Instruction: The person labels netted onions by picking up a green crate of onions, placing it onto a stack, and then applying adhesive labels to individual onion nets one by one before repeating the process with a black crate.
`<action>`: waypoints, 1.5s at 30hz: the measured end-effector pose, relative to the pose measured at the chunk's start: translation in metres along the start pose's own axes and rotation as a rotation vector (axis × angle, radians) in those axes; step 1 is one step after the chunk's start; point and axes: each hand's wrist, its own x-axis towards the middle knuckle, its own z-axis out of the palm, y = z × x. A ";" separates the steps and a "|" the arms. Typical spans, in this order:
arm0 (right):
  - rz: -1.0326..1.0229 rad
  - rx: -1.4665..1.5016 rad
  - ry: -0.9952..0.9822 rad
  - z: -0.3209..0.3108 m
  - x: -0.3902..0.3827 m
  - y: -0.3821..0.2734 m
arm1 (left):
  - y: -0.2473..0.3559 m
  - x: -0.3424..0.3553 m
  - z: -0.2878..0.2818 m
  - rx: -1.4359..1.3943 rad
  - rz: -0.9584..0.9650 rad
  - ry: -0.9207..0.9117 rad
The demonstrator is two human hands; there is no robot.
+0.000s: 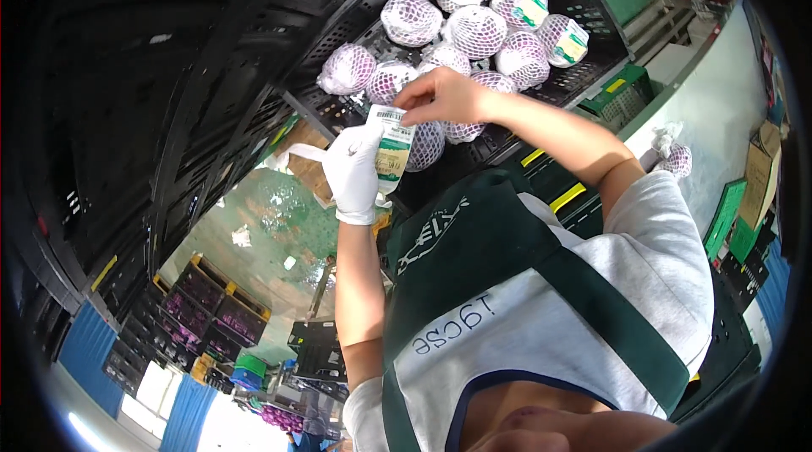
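Observation:
My left hand [351, 177], in a white glove, grips a printed white, yellow and green label [392, 152]. The bare fingers of my right hand [431, 101] pinch that label near its top edge. Just beyond both hands, a black crate [306, 111] holds several round, purple items in white mesh sleeves [475, 29]. Those at the top and right of the crate carry similar green and cream labels [531, 10]; the ones nearest my hands are partly hidden behind my fingers and the label.
Tall black crates [110, 114] fill the left. A pale counter [715, 71] with netted items and a green basket [616, 93] are at the right. Below, stacked crates of purple produce [194, 308] stand on the green floor [254, 215]; another person [317, 414] is at the bottom.

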 end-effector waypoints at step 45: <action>-0.068 -0.237 0.253 0.127 0.025 0.007 | -0.064 -0.065 -0.078 -0.087 -0.237 0.137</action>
